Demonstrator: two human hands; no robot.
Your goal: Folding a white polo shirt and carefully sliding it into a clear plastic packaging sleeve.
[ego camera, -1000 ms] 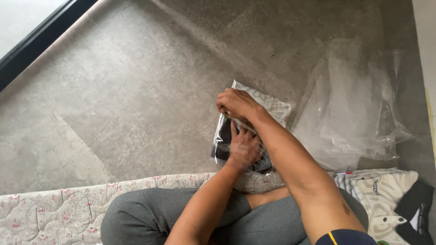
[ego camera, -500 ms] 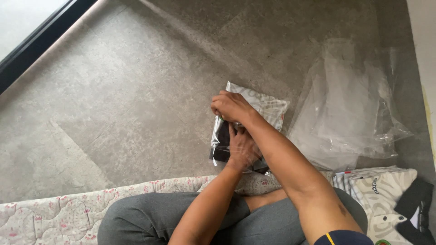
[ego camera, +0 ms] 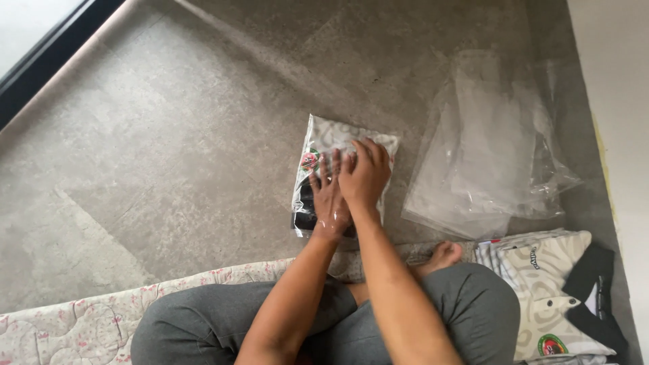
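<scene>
We sit cross-legged on a floral quilted mat [ego camera: 61, 331], grey trousers bunched under our forearms, and both hands are down flat on one clear bag with a folded patterned garment inside [ego camera: 323, 145], lying on the grey floor [ego camera: 169, 135] straight ahead of our knees. The left hand [ego camera: 329, 197] presses palm-down, fingers spread wide, on the bag's near dark end; the right hand [ego camera: 365, 174] lies just beside it, touching, fingers splayed over the pale middle, gripping nothing. By the look of it we are at the flattening step, squeezing air out of the packed bag; the next move probably calls for an even push toward the open end. Off to the right of the right hand, one loose pile of empty clear bags [ego camera: 487, 155], too layered to count. Nearer our right knee, one stack of folded cream-and-black shirts [ego camera: 554, 297].
</scene>
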